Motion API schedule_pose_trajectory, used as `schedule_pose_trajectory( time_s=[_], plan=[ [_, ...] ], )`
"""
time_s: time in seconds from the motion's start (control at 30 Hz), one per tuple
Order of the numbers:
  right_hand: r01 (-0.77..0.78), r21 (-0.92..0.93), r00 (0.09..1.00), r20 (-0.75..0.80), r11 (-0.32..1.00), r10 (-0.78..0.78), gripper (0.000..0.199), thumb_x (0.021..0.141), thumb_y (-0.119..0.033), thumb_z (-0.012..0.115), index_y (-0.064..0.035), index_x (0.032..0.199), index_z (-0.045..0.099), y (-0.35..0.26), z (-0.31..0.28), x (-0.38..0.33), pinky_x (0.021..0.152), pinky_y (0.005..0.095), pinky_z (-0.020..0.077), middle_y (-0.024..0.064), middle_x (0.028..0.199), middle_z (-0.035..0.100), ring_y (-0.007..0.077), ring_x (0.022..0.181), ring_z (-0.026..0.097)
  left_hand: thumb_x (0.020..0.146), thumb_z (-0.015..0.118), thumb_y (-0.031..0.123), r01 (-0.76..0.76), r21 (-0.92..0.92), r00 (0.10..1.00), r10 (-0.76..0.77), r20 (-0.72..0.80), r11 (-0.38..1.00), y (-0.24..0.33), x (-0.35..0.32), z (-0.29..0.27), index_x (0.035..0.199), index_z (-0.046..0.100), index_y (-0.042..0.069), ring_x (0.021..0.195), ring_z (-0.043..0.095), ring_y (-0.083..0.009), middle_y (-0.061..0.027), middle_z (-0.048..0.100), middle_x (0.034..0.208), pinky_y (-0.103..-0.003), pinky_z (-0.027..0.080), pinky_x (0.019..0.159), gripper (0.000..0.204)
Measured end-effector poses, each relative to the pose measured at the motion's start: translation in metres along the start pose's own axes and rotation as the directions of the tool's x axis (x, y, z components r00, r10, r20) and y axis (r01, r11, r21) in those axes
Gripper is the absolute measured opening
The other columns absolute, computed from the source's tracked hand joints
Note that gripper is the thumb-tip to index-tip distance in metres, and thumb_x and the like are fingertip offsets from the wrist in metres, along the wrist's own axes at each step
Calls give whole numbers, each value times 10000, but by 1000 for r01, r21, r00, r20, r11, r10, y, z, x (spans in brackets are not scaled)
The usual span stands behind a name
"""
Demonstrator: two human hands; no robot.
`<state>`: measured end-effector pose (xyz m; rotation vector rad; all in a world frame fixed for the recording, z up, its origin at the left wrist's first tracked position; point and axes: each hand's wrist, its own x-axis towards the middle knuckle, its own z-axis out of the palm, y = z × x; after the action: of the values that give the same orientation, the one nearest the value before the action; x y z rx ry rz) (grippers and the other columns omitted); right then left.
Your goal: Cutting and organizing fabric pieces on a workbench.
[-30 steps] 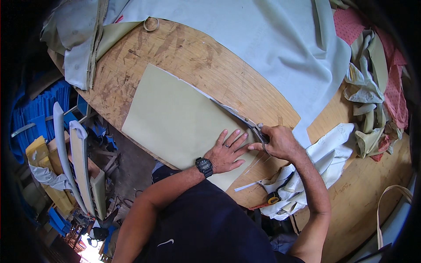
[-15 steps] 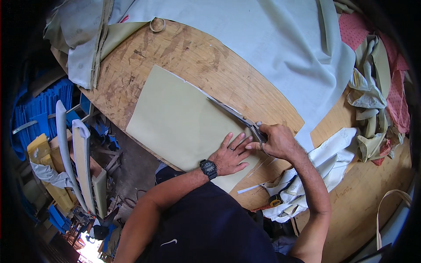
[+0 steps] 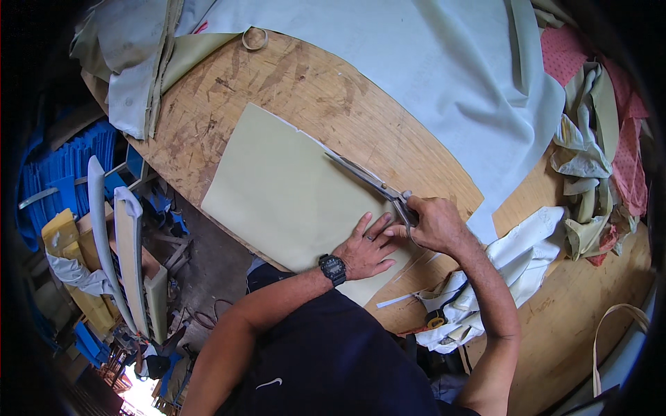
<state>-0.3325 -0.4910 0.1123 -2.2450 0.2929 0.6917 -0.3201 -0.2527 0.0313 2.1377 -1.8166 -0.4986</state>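
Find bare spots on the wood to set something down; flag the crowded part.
Bare wood between the beige sheet and the big pale fabric; another patch at lower right, between the white scraps and the strap loop. Crowded: around the left hand and right hand with scissors.

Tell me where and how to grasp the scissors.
Grip the scissors by their handle loops, probably from the right, as the right hand does: the loops lie at that end, while the blades point away leftward.
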Motion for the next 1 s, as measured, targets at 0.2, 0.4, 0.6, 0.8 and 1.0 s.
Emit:
schedule_pose_trajectory(
  time_s=[0.2, 0.4, 0.6, 0.8, 1.0],
  plan=[
    [-24, -53, 1000, -10, 998, 24, 615, 810, -621, 708, -10, 839, 643, 7, 13, 8, 650, 482, 526, 188, 636, 641, 392, 700, 679, 926, 527, 539, -5, 5, 1000, 5, 17, 1000, 1, 1, -1, 1355, 555, 235, 1494, 233, -333, -91, 474, 1453, -624, 53, 1196, 527],
    [-8, -1, 1000, 29, 1000, 8, 593, 815, -615, 713, -30, 771, 624, -10, 2, 12, 596, 476, 495, 181, 607, 607, 388, 640, 648, 927, 523, 527, -13, 26, 999, 12, 42, 1000, 0, 0, -2, 1371, 540, 226, 1475, 270, -323, -76, 511, 1415, -628, 39, 1196, 536],
    [14, -102, 994, -105, 995, -25, 575, 821, -592, 718, -26, 778, 625, -12, 9, 25, 617, 490, 497, 191, 612, 610, 402, 649, 647, 909, 557, 539, -21, -20, 1000, 21, -9, 1000, -2, 5, -5, 1275, 610, 187, 1428, 333, -354, -99, 539, 1374, -622, 65, 1198, 511],
    [-22, -71, 987, -158, 997, 10, 504, 845, -518, 713, -19, 833, 643, -5, 30, 19, 680, 510, 521, 215, 715, 660, 426, 751, 662, 903, 568, 533, -38, -11, 997, 37, -66, 999, 1, 5, -15, 1281, 596, 143, 1418, 337, -389, -112, 529, 1385, -604, 68, 1207, 544],
    [-72, -162, 985, -165, 984, 45, 552, 800, -613, 705, -63, 840, 681, -28, 31, 13, 698, 501, 525, 202, 758, 680, 407, 782, 673, 891, 585, 519, -39, -67, 990, 30, -138, 997, 10, -9, -11, 1349, 563, 98, 1427, 313, -419, -190, 491, 1421, -626, 46, 1201, 623]
  ],
)
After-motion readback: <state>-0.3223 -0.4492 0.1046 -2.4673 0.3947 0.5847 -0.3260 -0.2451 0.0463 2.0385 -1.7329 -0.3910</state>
